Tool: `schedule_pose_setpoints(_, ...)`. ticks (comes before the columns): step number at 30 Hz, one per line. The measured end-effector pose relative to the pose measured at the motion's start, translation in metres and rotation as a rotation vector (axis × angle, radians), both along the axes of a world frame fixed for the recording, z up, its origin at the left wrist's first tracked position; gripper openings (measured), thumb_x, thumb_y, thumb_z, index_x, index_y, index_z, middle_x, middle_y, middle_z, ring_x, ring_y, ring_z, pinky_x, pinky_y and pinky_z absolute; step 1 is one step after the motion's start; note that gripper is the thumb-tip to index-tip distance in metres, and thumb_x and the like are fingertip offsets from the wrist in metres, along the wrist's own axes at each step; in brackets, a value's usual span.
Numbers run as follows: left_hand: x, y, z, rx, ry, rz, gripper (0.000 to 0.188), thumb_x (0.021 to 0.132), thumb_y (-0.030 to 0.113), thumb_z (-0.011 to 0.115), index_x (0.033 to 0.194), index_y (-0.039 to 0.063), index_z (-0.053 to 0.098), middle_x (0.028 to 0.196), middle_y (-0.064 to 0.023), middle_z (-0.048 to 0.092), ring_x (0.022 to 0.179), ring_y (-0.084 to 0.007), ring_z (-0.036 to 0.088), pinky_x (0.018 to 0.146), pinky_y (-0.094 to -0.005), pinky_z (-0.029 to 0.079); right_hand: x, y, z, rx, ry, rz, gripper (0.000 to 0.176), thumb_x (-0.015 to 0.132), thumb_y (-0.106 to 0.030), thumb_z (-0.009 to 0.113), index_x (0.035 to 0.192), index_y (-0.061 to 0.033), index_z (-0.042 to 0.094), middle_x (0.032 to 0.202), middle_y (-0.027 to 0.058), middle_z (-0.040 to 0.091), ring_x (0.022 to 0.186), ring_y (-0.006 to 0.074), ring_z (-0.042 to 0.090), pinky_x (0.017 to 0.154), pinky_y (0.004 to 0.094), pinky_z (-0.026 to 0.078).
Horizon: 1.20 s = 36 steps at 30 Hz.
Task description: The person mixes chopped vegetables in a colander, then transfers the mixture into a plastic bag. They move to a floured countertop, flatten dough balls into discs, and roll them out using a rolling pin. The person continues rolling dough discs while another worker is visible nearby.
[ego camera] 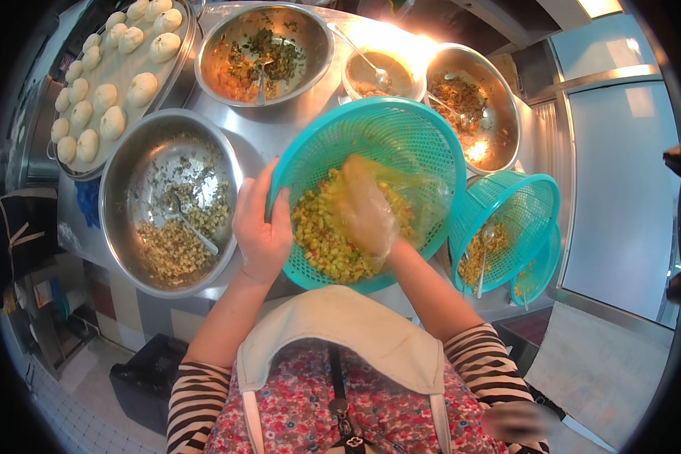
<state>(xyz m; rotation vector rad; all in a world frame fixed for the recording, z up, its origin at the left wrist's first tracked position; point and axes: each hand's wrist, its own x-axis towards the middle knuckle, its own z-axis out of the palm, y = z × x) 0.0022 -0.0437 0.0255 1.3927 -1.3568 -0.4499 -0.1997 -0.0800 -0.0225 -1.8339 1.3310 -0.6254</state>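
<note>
Before me is a teal plastic colander [318, 130], tilted towards me, with diced yellow-green vegetables [329, 249] and small red bits in its lower part. My left hand [264, 224] grips the colander's left rim, thumb inside and fingers outside. A clear plastic bag or loose glove covers my right hand [369, 210], which reaches into the colander and rests in the vegetables. Its fingertips are blurred by the plastic, so whether they close on any pieces cannot be told. Left of the colander sits a steel bowl [112, 198] of chopped filling with a spoon [190, 224] in it.
Behind stand a steel bowl of greens and orange filling [210, 85], a smaller bowl with a spoon [352, 85] and another steel bowl [508, 113]. Smaller teal colanders [550, 190] stand at right. A round tray [170, 91] at upper left holds several filled buns [143, 89].
</note>
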Motion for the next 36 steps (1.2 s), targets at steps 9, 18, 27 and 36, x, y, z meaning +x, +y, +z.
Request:
schedule_pose_setpoints(9, -0.003, 0.003, 0.003, 0.032, 0.023, -0.005, 0.041, 0.090, -0.008, 0.062, 0.130, 0.001, 0.064, 0.089, -0.0117, 0.056, 0.077, -0.0227, 0.057, 0.072, -0.0319, 0.047, -0.001, 0.015, -0.009, -0.113, 0.314, 0.195, 0.069, 0.090, -0.023, 0.064, 0.150, 0.0007, 0.042, 0.158, 0.0246, 0.036, 0.146, 0.0408, 0.034, 0.121, 0.0492, 0.027)
schedule_pose_setpoints(18, 0.002, -0.004, 0.000, -0.006, -0.050, -0.047, 0.041, 0.094, -0.006, 0.060, 0.135, 0.000, 0.060, 0.092, -0.0103, 0.055, 0.081, -0.0214, 0.056, 0.075, -0.0308, 0.047, -0.025, 0.003, -0.016, 0.013, 0.420, 0.124, 0.074, 0.093, -0.033, 0.063, 0.155, -0.0023, 0.035, 0.162, 0.0208, 0.032, 0.149, 0.0374, 0.031, 0.121, 0.0495, 0.026)
schedule_pose_setpoints(27, 0.000, 0.001, -0.004, 0.000, -0.052, -0.031, 0.040, 0.096, -0.005, 0.059, 0.137, -0.002, 0.059, 0.095, -0.0087, 0.057, 0.082, -0.0195, 0.055, 0.077, -0.0300, 0.047, -0.070, 0.037, -0.062, -0.068, 0.515, -0.152, 0.085, 0.092, -0.046, 0.063, 0.157, -0.0027, 0.030, 0.164, 0.0216, 0.027, 0.149, 0.0388, 0.030, 0.119, 0.0483, 0.030)
schedule_pose_setpoints(36, -0.001, 0.005, -0.005, 0.028, -0.031, -0.023, 0.041, 0.097, -0.003, 0.059, 0.138, -0.002, 0.059, 0.102, -0.0097, 0.062, 0.090, -0.0194, 0.059, 0.083, -0.0300, 0.048, -0.048, 0.046, -0.052, 0.031, 0.581, -0.205, 0.093, 0.093, -0.053, 0.059, 0.160, -0.0008, 0.020, 0.166, 0.0215, 0.022, 0.154, 0.0385, 0.020, 0.123, 0.0528, 0.017)
